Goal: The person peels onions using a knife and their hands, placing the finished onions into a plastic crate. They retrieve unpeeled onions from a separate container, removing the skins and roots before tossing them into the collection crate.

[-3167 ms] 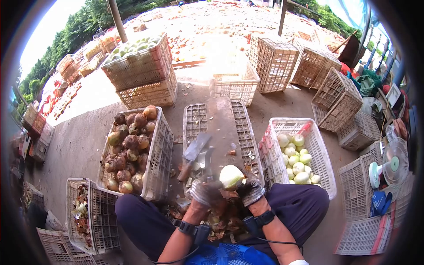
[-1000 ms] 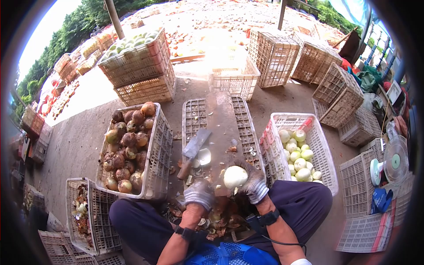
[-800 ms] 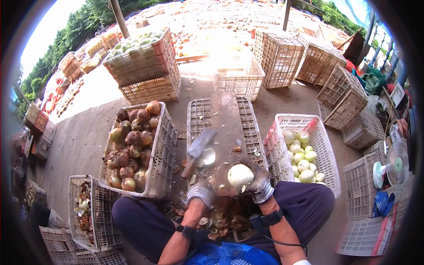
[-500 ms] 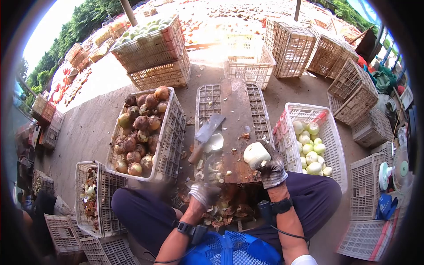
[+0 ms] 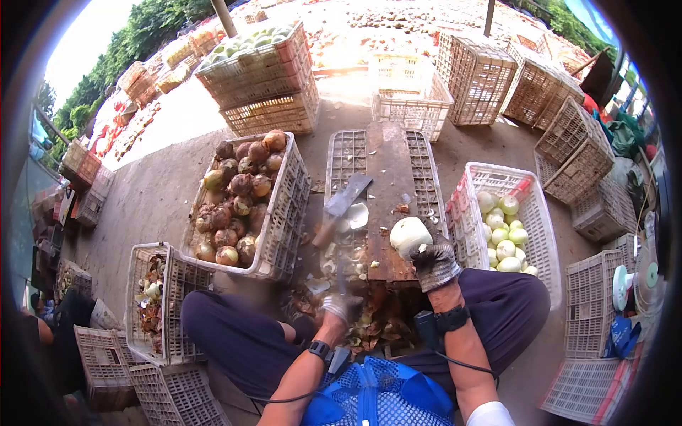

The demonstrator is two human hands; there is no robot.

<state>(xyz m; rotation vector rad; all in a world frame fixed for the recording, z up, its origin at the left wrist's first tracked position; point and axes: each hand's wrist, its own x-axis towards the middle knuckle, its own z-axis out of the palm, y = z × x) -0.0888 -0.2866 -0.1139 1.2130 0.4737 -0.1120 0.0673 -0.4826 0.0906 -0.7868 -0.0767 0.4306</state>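
A peeled white onion (image 5: 410,236) rests at the near right end of the dark wooden board (image 5: 387,170). My right hand (image 5: 436,267), in a dirty striped glove, has its curled fingers against the onion's lower right side. My left hand (image 5: 343,307), also gloved, is left of the board's near end, above scattered peels (image 5: 383,326). It is smeared by motion, with a faint upright streak above it; its fingers and anything in them are unclear. A cleaver (image 5: 348,196) lies left of the board, beside a white onion piece (image 5: 356,215).
Unpeeled brown onions fill a crate (image 5: 290,206) on the left; peeled ones lie in a crate (image 5: 548,241) on the right. A scrap crate (image 5: 167,305) stands near my left knee. Stacked crates (image 5: 270,85) and a small fan (image 5: 623,286) stand farther out.
The view has shifted slightly. My right hand's fingers have moved from the onion's upper right side down to its lower right. My left hand remains blurred near the peels.
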